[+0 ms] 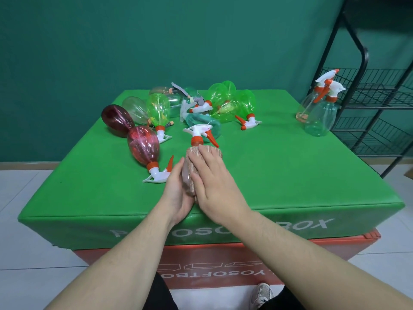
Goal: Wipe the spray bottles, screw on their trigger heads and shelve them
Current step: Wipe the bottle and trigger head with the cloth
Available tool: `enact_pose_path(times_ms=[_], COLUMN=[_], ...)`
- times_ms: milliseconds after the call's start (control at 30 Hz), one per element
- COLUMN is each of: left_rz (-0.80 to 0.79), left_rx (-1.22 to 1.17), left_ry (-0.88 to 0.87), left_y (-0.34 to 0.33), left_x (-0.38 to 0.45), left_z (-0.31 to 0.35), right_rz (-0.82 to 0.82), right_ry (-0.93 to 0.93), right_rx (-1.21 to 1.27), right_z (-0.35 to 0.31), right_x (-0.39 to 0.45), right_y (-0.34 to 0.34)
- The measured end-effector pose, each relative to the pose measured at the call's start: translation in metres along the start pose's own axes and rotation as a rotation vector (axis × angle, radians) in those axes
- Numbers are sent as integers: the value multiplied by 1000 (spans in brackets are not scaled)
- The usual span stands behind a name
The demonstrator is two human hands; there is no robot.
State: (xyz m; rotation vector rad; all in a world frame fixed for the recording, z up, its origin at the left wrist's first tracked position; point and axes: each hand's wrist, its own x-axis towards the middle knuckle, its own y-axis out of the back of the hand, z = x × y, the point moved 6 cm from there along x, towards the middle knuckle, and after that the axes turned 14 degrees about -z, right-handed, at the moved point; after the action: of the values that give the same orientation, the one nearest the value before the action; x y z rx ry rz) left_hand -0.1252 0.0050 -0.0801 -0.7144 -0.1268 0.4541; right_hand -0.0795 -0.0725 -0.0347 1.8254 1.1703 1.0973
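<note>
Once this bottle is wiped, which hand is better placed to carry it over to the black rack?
Probably the left hand: it already cradles the bottle, while the right hand lies flat on the cloth. But the black rack stands on the right, so the left arm would reach across.

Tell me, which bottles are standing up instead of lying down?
The two clear bottles at the box's far right corner, beside the black rack, stand upright; the others lie down.

I see a bright green tabletop (279,175) against a teal wall (111,41). Near me, the cloth (201,153) is pink-beige with pale stripes; left of it lies a dark red bottle (143,145) with an orange-and-white trigger head (159,173).
</note>
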Motion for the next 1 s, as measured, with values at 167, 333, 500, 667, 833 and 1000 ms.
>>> enact_pose_path(times_ms=[167,333,500,667,833,1000], left_rz=[-14,-10,-32,-48,-58,-50], left_rx=[12,58,46,75,88,53], left_ry=[26,39,2,-6,10,35], left_y=[-2,-4,-5,-9,-12,-8], left_x=[-2,-4,-5,-5,-3,-4], left_z=[-3,-2,0,1,2,2], right_rz=[-5,17,53,87,73,10], right_ry=[40,91,82,37,18,-83], right_rx=[-62,-74,-31,25,67,196], right_z=[-2,-4,-4,0,6,11], right_x=[-27,-38,-36,-21,2,26], right_y=[-13,-13,-10,2,13,26])
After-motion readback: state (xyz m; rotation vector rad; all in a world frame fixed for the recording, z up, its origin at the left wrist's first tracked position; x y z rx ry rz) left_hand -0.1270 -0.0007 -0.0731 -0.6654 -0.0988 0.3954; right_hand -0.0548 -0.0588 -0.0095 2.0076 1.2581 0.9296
